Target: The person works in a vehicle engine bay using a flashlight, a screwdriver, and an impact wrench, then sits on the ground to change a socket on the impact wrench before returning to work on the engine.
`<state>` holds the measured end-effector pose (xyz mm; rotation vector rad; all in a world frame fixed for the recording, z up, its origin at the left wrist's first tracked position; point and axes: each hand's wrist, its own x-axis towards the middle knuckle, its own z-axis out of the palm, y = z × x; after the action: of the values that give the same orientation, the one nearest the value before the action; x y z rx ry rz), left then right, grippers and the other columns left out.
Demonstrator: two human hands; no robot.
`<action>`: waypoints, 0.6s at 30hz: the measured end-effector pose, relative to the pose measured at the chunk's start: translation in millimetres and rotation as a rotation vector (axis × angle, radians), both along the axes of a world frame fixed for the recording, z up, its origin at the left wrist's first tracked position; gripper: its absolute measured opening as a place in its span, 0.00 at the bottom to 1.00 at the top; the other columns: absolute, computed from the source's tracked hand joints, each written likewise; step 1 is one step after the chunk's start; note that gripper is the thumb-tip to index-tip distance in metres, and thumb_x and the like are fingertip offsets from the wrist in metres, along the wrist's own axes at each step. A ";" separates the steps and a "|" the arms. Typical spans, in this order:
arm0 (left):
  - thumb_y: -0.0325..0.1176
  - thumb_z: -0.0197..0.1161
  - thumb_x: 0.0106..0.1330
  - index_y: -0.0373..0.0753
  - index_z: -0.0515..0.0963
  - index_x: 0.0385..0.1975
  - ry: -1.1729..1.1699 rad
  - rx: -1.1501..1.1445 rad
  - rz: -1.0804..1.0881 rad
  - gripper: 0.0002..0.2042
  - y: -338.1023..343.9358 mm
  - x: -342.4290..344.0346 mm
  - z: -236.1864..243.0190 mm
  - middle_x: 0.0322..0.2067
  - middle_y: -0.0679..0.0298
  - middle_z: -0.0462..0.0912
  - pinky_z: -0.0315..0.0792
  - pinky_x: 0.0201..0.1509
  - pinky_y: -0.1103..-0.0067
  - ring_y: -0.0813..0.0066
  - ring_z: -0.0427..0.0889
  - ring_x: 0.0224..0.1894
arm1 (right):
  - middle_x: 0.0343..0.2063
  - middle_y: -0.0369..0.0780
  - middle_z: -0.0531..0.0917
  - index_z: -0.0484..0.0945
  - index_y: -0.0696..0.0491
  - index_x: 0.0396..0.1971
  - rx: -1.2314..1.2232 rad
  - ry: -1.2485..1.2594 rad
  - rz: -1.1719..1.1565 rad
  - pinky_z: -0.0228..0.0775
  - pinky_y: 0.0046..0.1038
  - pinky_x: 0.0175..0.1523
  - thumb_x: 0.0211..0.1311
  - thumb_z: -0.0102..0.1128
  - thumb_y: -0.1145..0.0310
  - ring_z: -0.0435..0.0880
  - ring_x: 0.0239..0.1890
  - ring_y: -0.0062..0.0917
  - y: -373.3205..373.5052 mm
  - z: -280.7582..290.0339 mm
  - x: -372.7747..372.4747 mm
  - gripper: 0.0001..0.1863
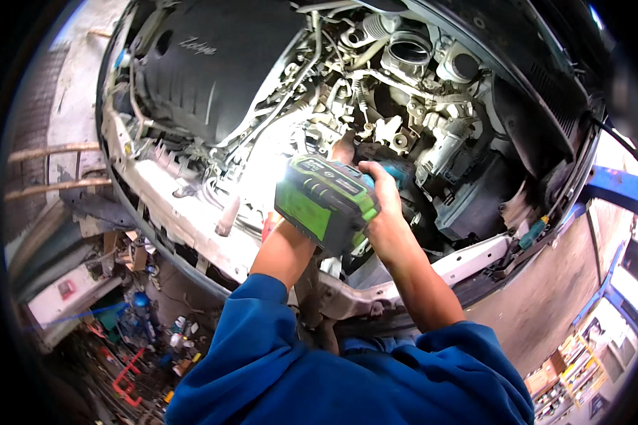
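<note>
A cordless power tool with a chunky green and black battery pack (326,202) is held over the engine bay, battery end toward me. Its teal body (398,175) shows just beyond my right hand. My right hand (384,195) is closed around the tool, thumb lying along its top. My left forearm runs behind the battery pack, which hides most of that hand. A bit of skin, apparently part of my left hand (343,147), appears past the pack's far side; its grip cannot be made out. The tool's working end is hidden among engine parts.
A black engine cover (213,64) lies at the left of the bay. A round intake opening (409,51) sits at the back. The pale front crossmember (468,262) passes under my arms. A teal-handled tool (534,232) rests at right. Floor clutter includes a red frame (126,379).
</note>
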<state>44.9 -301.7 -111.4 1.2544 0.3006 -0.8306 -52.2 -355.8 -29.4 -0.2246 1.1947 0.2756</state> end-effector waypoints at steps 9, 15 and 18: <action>0.45 0.54 0.67 0.40 0.64 0.31 -0.038 0.260 -0.283 0.15 14.2 25.5 -87.8 0.27 0.60 0.75 0.75 0.41 0.61 0.59 0.79 0.35 | 0.25 0.39 0.79 0.75 0.57 0.35 -0.382 0.036 -0.389 0.75 0.31 0.34 0.56 0.59 0.71 0.79 0.24 0.27 10.4 -87.4 64.9 0.08; 0.45 0.55 0.67 0.40 0.64 0.32 -0.069 0.384 -0.425 0.14 30.2 29.1 -109.8 0.28 0.60 0.75 0.75 0.41 0.62 0.60 0.79 0.35 | 0.25 0.34 0.77 0.75 0.56 0.30 -0.579 -0.078 -0.414 0.66 0.26 0.36 0.57 0.61 0.69 0.73 0.27 0.19 3.2 -120.2 71.2 0.07; 0.45 0.55 0.67 0.40 0.64 0.33 -0.099 0.432 -0.453 0.14 35.3 30.7 -110.2 0.28 0.60 0.75 0.75 0.41 0.62 0.60 0.79 0.35 | 0.25 0.34 0.77 0.74 0.57 0.30 -0.529 -0.022 -0.419 0.66 0.27 0.37 0.56 0.62 0.66 0.73 0.28 0.20 -9.7 -111.8 73.8 0.10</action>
<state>75.6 -266.4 -221.6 1.8023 0.1162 -1.1210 21.6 -365.5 -141.3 -0.4259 1.2450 -0.4149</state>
